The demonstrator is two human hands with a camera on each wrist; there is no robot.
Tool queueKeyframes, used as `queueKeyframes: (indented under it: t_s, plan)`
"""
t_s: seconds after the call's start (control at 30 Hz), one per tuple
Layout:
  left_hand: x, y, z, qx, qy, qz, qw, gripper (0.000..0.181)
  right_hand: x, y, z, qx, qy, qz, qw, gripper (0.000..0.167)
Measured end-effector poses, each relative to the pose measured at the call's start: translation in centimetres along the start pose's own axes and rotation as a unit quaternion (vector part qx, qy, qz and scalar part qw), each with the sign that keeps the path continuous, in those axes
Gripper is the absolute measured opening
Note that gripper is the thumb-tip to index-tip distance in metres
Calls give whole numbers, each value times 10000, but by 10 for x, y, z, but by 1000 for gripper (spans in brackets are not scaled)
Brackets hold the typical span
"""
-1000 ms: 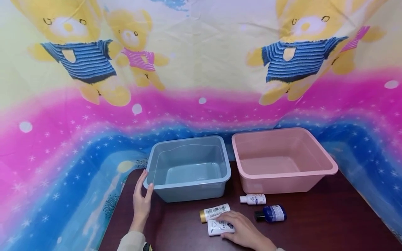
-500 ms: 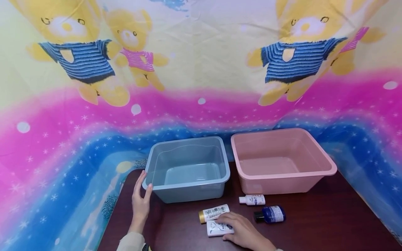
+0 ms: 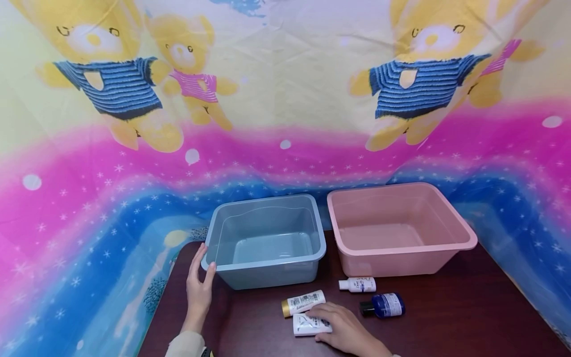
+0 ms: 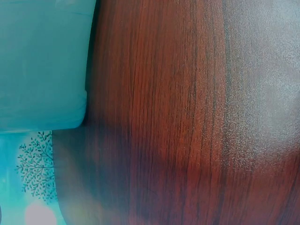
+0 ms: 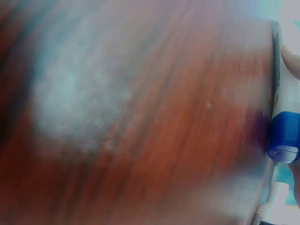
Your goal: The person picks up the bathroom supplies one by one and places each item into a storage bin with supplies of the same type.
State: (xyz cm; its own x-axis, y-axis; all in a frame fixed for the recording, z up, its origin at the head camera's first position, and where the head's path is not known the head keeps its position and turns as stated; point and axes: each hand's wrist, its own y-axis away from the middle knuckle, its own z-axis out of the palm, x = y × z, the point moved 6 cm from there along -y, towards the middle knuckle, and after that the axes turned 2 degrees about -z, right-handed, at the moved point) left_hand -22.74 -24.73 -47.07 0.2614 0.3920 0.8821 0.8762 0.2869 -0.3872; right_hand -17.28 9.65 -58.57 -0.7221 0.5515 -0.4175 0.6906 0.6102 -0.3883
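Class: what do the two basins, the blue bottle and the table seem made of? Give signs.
Blue-grey basin and pink basin: probably plastic, satiny, with smooth moulded walls and rounded rims.
Blue bottle: plastic or possibly glass; shiny highlights on a smooth body.
Table: wood or wood-look laminate, streaky reddish grain under a sheen.

white tube (image 3: 305, 325), grey-blue tub (image 3: 272, 275), pink tub (image 3: 397, 264)

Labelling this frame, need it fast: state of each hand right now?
Left hand: open, touching the blue-grey basin.
Right hand: closed, holding the nearer white tube.
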Motion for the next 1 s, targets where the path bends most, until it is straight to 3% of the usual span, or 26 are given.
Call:
queueKeyframes:
  t_s: [0.27, 1.0]
  plan:
    - [0, 1, -2, -10, -10, -73, 10000, 50, 2, 3, 3, -53, 75, 156, 9998, 53]
    - [-2, 1, 1, 32, 0, -48, 10000, 49, 0, 2, 4, 85, 0, 29, 10000, 50]
